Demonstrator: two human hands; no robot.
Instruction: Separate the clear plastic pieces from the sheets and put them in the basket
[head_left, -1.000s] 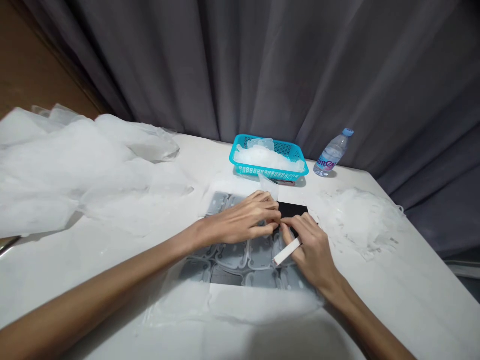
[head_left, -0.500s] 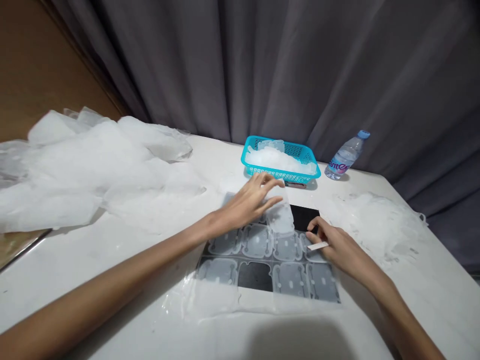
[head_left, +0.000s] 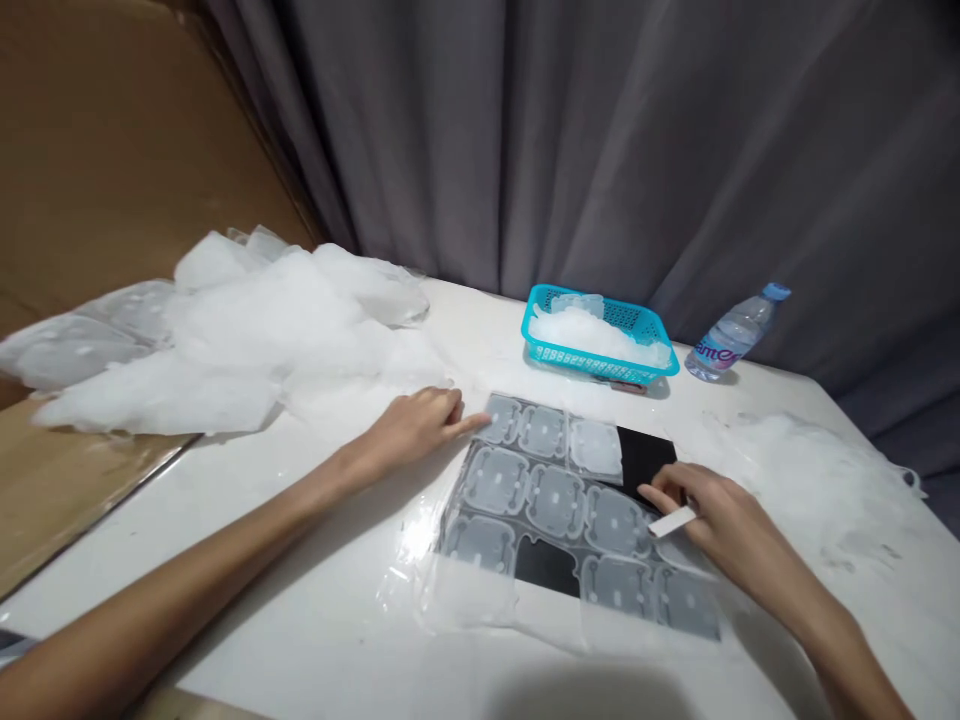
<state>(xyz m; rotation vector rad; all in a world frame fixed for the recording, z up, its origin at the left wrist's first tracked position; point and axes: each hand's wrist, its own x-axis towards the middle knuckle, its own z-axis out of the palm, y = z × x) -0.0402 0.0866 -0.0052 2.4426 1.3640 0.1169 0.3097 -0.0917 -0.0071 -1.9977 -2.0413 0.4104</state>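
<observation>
Clearly, both hands are parted across the plastic sheet (head_left: 555, 500), which is laid flat on the white tabletop (head_left: 315, 610), between the far edge and the wearer's side and well in from the right edge. Its long axis seems to be run from left to right, slanted a little toward the right edge, though the angle is hard to judge from this tilted view.

By the right hand (head_left: 720, 515), bent over the sheet's right end, a white strip (head_left: 673, 521) is gripped, its free end aimed leftward over the panels. By its fingertips the near side of a bare black patch (head_left: 641, 455) is met or nearly met; of the two hands, the right is clearly the nearer to this patch.

The left hand (head_left: 416, 430) is placed at the sheet's opposite end, fingers curled and one digit stretched to the far left corner; whether anything is pinched beneath cannot be told. A second dark gap (head_left: 547, 565) is seen on the near side, between the hands.

Toward the tabletop's far edge a blue basket (head_left: 570, 358) and a bottle (head_left: 731, 345) are stood.
</observation>
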